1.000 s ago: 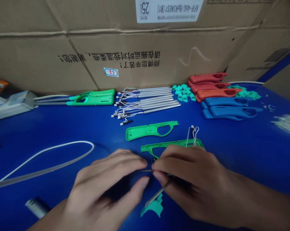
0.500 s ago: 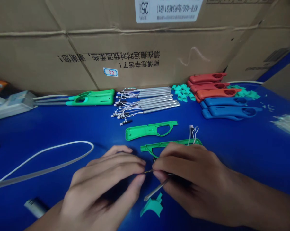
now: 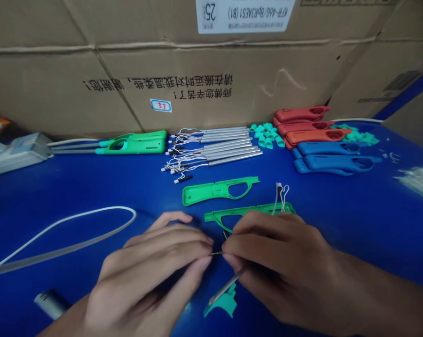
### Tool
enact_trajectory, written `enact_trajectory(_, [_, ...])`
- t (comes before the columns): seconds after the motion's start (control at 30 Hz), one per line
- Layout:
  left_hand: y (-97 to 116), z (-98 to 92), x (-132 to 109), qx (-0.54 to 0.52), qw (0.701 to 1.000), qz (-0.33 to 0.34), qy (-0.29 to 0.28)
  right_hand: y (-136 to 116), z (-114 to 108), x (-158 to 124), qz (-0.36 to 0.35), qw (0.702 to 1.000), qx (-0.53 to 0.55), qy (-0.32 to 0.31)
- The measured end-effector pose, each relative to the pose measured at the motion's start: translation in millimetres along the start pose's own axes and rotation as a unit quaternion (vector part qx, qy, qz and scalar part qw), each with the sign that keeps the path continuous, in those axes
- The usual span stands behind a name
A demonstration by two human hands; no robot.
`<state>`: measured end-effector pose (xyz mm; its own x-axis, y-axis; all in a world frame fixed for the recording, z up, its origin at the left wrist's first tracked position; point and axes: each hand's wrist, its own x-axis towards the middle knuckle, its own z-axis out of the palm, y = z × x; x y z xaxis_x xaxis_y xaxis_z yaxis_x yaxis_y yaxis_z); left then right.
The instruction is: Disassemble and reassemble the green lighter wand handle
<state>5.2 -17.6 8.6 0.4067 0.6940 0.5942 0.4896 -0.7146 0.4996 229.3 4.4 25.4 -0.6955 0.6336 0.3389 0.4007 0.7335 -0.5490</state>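
Thumb and fingers of my left hand [image 3: 155, 271] are closed in a pinch at one end of a thin brass-coloured piece [image 3: 216, 253]. My right hand [image 3: 278, 262] pinches its other end, while a slim grey metal tool [image 3: 227, 289] sticks out from under that hand, toward the lower left. A small black part [image 3: 225, 235] shows by the right fingertips. Just beyond the hands lies a green lighter shell half [image 3: 214, 216], partly covered by my right hand. Another green shell half [image 3: 200, 195] rests farther back. Below the tool is a teal plastic trigger [image 3: 221, 306].
Metal tubes with white wires [image 3: 228, 147] lie in rows at the back. Teal pieces [image 3: 267, 135], red shells [image 3: 302, 127] and blue shells [image 3: 334, 157] stand right of them. Green lighters [image 3: 137, 142] lie left. A white tube [image 3: 92, 209] loops at left, before a cardboard box [image 3: 183, 65].
The metal tool's free end has dipped slightly and now overlaps the teal trigger. My hands have drawn a little closer together, with less of the brass-coloured piece showing.
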Motion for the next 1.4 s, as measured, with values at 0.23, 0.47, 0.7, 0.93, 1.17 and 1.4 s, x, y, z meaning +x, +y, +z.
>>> enact_trajectory(0.23, [2.7, -2.2, -1.0, 0.016, 1.000, 0.003, 0.004, -2.9, 2.0, -2.5, -0.011, 1.000, -0.022, 0.010])
enact_trajectory(0.47, [3.5, -1.7, 3.9, 0.021, 1.000, 0.011, -0.011, -4.2, 2.3, -3.2, -0.016, 1.000, -0.024, 0.006])
enact_trajectory(0.7, [7.2, -3.2, 4.9, 0.007, 1.000, 0.006, 0.000, -7.0, 2.9, -4.1, -0.009, 0.999, -0.031, 0.003])
enact_trajectory(0.93, [5.2, -2.1, 4.0, -0.009, 1.000, -0.011, -0.011, -4.3, 4.4, -2.8, -0.020, 0.999, -0.032, -0.002])
enact_trajectory(1.17, [4.0, -5.4, 5.7, -0.021, 1.000, -0.009, -0.013, -3.6, 2.3, -2.8, -0.044, 0.998, -0.052, 0.002])
enact_trajectory(1.4, [4.4, -6.1, 8.4, -0.041, 0.999, -0.006, -0.015, 0.6, 4.6, -3.6, -0.064, 0.996, -0.068, 0.005])
